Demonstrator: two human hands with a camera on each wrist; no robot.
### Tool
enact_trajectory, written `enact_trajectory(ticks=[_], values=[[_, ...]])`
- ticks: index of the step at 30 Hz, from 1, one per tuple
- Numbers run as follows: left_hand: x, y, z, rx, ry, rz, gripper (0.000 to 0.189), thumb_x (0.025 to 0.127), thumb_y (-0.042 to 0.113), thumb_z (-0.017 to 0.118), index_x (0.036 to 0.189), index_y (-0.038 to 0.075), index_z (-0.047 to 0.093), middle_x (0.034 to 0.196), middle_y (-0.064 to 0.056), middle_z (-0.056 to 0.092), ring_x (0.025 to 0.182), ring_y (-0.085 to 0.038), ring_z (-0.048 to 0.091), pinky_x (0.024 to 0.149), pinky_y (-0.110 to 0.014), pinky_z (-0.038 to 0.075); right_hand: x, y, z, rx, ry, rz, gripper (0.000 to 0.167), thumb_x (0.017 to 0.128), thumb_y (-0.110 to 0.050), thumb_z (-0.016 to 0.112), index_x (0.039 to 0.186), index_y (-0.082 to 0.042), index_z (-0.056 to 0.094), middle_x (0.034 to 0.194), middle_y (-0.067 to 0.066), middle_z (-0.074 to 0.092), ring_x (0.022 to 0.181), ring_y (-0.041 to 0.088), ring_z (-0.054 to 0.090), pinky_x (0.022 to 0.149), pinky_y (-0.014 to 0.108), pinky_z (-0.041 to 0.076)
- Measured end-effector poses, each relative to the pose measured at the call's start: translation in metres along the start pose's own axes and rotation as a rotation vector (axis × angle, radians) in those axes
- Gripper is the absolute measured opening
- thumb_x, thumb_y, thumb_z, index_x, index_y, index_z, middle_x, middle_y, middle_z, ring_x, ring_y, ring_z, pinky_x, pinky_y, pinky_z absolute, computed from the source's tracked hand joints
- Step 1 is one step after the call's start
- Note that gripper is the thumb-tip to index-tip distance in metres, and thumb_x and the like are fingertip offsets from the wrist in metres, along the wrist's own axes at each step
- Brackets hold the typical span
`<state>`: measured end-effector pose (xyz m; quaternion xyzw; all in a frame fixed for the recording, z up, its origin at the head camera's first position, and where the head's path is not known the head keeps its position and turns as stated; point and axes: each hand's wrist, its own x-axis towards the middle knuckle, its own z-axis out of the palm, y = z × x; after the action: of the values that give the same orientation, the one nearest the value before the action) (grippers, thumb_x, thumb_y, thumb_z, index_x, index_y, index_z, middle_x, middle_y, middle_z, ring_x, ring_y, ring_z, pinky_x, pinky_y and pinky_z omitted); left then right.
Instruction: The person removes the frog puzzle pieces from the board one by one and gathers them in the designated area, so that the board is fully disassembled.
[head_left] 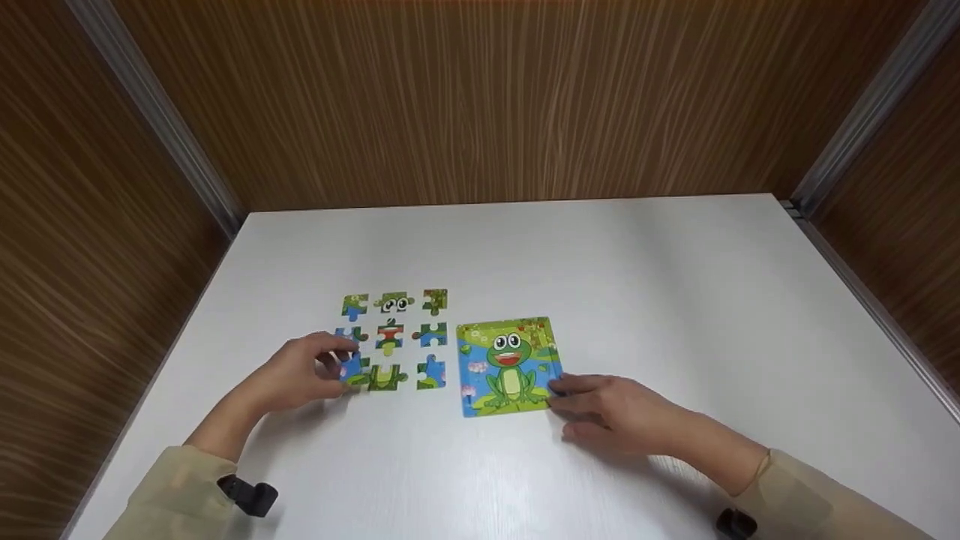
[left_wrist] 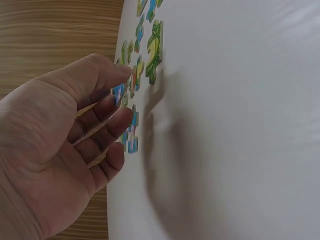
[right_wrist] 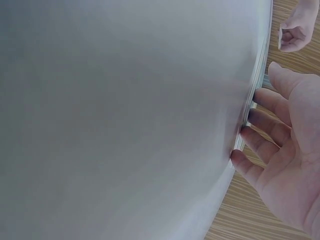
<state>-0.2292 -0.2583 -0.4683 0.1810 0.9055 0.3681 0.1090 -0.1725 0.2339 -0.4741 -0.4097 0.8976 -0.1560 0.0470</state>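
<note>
In the head view, my left hand (head_left: 300, 373) is at the lower left of several loose jigsaw pieces laid in rows. Thumb and fingers pinch the lower-left corner piece (head_left: 352, 370), blue and green; a blue bit of it shows between them in the left wrist view. Just right of that piece is the bottom middle piece (head_left: 385, 378) with the frog's belly. A square frog puzzle board (head_left: 477, 381), picture side up, is to the right of the pieces. My right hand (head_left: 626, 412) touches the board's lower right edge with extended fingertips.
Other pieces, such as the eyes piece (head_left: 394, 304) and the red mouth piece (head_left: 389, 336), lie spaced apart on the white table (head_left: 615, 262). Wood-grain panels (head_left: 510, 105) enclose the table at the back and both sides.
</note>
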Motion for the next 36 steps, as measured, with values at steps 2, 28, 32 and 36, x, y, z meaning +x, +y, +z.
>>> enact_trajectory(ticks=[2,28,32,36], values=[[-0.002,-0.004,-0.001,0.002,0.008,-0.028,0.055,0.084,0.004,0.084,0.137,0.001,0.066,0.121,-0.009,0.066,0.105,-0.026,0.062,0.082,-0.033,0.055,0.000,0.000,0.000,-0.001,0.003,-0.008,0.042,0.103,-0.029,0.073,0.139,-0.007,0.071,0.149,0.012,0.062,0.139,0.031,0.057,0.107,0.052,0.050],[-0.007,-0.024,0.001,0.020,0.032,-0.119,0.055,0.080,0.001,0.079,0.133,0.005,0.069,0.126,-0.008,0.066,0.108,-0.027,0.057,0.094,-0.044,0.049,-0.002,0.000,0.001,0.024,-0.028,0.025,0.044,0.104,-0.031,0.072,0.141,-0.008,0.070,0.153,0.011,0.059,0.142,0.032,0.055,0.109,0.052,0.048],[-0.009,-0.025,0.002,0.014,0.033,-0.105,0.053,0.081,0.002,0.080,0.132,0.005,0.070,0.125,-0.007,0.066,0.107,-0.027,0.057,0.094,-0.044,0.049,-0.002,0.000,0.002,0.016,-0.026,0.017,0.044,0.103,-0.031,0.072,0.140,-0.007,0.070,0.152,0.011,0.059,0.141,0.031,0.055,0.109,0.052,0.048],[-0.010,-0.024,0.002,0.007,0.033,-0.087,0.052,0.081,0.002,0.080,0.132,0.004,0.070,0.126,-0.009,0.067,0.107,-0.027,0.057,0.096,-0.045,0.049,-0.002,0.000,0.001,0.015,-0.022,0.012,0.043,0.103,-0.031,0.072,0.139,-0.007,0.071,0.152,0.011,0.060,0.141,0.032,0.055,0.109,0.052,0.049]])
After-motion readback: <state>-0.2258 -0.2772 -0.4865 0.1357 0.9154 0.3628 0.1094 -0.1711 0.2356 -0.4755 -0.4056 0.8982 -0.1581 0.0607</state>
